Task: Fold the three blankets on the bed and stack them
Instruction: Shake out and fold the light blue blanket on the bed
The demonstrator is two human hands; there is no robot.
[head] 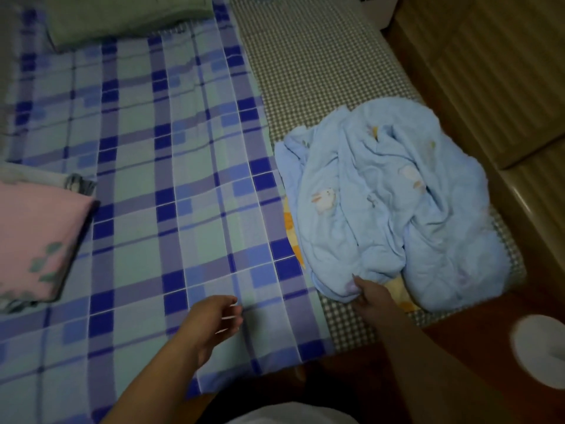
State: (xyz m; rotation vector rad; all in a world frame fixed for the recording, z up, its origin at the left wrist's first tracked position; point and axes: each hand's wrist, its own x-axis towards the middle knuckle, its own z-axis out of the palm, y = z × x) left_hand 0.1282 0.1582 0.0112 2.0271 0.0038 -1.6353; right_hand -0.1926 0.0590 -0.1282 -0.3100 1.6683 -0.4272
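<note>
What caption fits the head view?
Right hand grips crumpled blue blanket; left hand hovers open over plaid sheet.

From my feed I see two bare forearms coming in from the bottom edge, with no sleeves, watch or bracelet on either. The left hand (214,316) shows no rings; its fingertips are smeared by motion blur, so I cannot make out the nails. The right hand (368,296) is likewise bare of rings. At the bottom centre a strip of white garment (293,416) shows, probably the wearer's top.
</note>
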